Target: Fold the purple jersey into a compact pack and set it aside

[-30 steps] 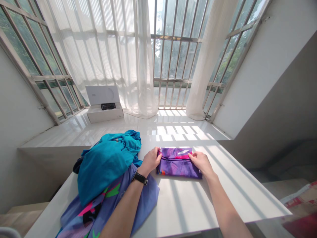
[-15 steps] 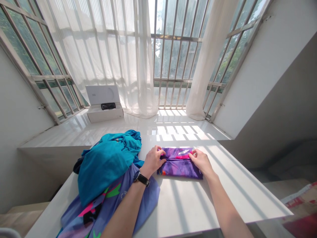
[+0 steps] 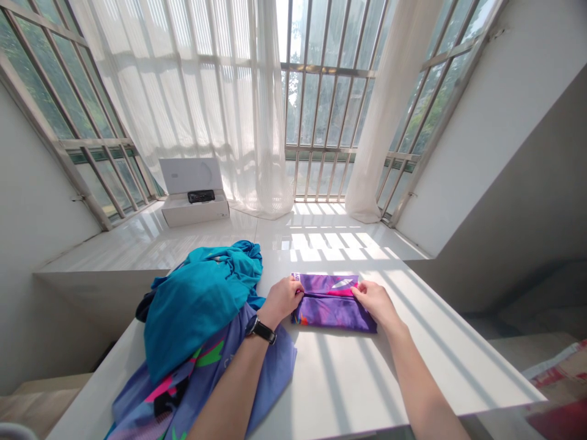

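Observation:
A purple garment (image 3: 337,310) with pink and white markings lies on the white table, folded into a flat rectangle with a lengthwise seam where its folds meet. My left hand (image 3: 280,299), with a black-strapped watch on the wrist, pinches its left end at that seam. At the opposite end, my right hand (image 3: 373,300) grips the upper layer by the pink patch, thumb and fingertips closed. Left of my left forearm sits a heap of clothes: a teal garment (image 3: 197,305) over a periwinkle one (image 3: 275,373) with green and pink print.
The white table (image 3: 440,360) reaches to a glossy window ledge (image 3: 270,235), striped with sunlight. On the ledge stands an open white box (image 3: 195,214) with a black object (image 3: 200,196) inside. Sheer curtains (image 3: 247,122) hang before barred windows. A red-patterned item (image 3: 562,385) lies beyond the table's right edge.
My left fingers have drawn closer together on the garment's left end, uncovering white lettering at its upper left corner. My right hand keeps its pinch in nearly the same place.

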`<move>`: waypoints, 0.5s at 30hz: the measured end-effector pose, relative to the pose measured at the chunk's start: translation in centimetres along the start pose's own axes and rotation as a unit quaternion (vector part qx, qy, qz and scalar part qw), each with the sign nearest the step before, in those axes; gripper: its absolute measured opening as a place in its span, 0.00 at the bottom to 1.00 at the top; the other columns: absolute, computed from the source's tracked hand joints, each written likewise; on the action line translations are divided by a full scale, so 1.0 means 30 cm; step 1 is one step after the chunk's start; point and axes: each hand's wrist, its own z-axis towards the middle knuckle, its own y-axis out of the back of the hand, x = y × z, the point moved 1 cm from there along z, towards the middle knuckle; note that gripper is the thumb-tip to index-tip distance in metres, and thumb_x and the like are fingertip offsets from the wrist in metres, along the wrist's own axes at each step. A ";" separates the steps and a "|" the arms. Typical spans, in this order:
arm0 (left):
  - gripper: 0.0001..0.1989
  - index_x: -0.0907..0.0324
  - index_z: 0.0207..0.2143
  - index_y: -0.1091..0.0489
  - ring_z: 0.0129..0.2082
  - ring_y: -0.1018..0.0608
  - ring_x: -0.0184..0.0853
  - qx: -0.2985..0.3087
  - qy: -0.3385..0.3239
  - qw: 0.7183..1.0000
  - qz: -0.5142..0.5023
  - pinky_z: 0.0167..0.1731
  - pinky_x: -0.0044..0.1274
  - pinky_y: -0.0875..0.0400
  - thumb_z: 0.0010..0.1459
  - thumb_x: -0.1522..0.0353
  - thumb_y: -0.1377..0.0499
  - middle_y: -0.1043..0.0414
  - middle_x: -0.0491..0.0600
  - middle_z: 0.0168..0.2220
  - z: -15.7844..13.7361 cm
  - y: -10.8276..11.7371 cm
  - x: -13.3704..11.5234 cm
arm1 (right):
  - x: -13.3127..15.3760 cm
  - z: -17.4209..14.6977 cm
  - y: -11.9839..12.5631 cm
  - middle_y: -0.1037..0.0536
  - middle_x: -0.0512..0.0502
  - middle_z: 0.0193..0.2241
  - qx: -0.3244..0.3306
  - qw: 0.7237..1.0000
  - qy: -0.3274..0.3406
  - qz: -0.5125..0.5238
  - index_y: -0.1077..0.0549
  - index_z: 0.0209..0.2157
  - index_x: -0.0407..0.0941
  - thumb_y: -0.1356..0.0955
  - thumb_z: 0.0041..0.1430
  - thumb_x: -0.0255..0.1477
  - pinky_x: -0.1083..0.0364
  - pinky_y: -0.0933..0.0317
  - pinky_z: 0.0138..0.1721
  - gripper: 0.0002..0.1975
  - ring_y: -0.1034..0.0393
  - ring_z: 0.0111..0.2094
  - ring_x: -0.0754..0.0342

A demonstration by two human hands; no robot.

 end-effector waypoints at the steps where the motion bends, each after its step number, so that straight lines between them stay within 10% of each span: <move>1: 0.10 0.55 0.38 0.22 0.41 0.21 0.37 -0.004 0.002 1.000 0.006 0.39 0.24 0.31 0.67 0.67 0.44 0.23 0.50 0.42 -0.001 0.002 -0.001 | -0.001 0.000 -0.001 0.24 0.48 0.21 0.003 1.000 0.001 -0.006 0.34 0.21 0.48 0.33 0.55 0.38 0.56 0.42 0.29 0.13 0.28 0.26 0.51; 7: 0.10 0.56 0.37 0.27 0.37 0.21 0.38 -0.014 0.036 0.999 0.036 0.34 0.24 0.35 0.67 0.60 0.41 0.22 0.50 0.38 -0.016 0.028 -0.012 | 0.013 -0.004 0.015 0.23 0.48 0.24 -0.019 0.999 0.027 0.001 0.31 0.26 0.48 0.31 0.55 0.38 0.54 0.40 0.32 0.10 0.27 0.28 0.50; 15: 0.11 0.56 0.35 0.27 0.37 0.21 0.40 0.016 0.019 0.999 0.029 0.31 0.24 0.38 0.63 0.59 0.38 0.22 0.50 0.36 -0.037 0.048 -0.026 | 0.122 -0.052 -0.019 0.21 0.47 0.30 0.119 0.969 0.199 0.090 0.22 0.32 0.48 0.32 0.61 0.40 0.52 0.36 0.35 0.11 0.28 0.31 0.50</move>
